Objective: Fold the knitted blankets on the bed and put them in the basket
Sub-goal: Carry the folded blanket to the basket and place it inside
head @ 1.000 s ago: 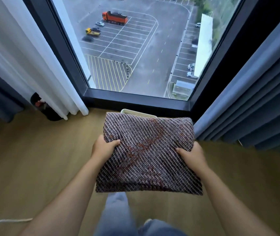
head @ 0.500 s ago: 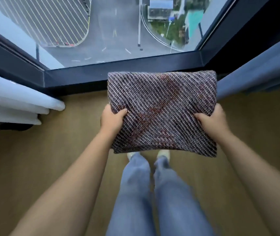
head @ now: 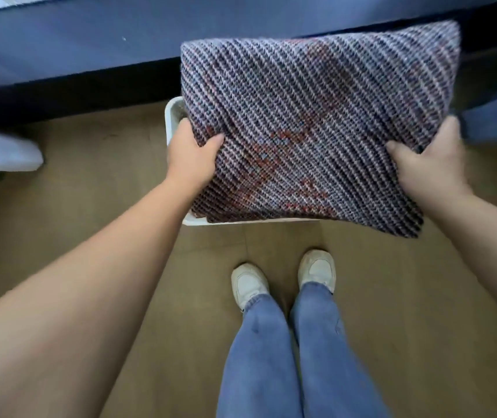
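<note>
Both the left hand (head: 192, 158) and right hand (head: 431, 164) pinch the folded purple-grey knitted blanket (head: 316, 122), which overhangs the white plastic basket (head: 171, 116) toward three o'clock; released there, it could snag the rim and unfold.

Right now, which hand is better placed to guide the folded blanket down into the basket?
Left. The left hand grips the blanket directly over the white basket rim; the right hand holds the edge that overhangs beyond the visible rim.

"What can't you see?"

"The blanket (head: 316, 125) I hold hides most of the white basket (head: 172, 116) under my hands. My fingers are tucked behind it."

"Anything else?"

"My elbows run off the bottom edge."
</note>
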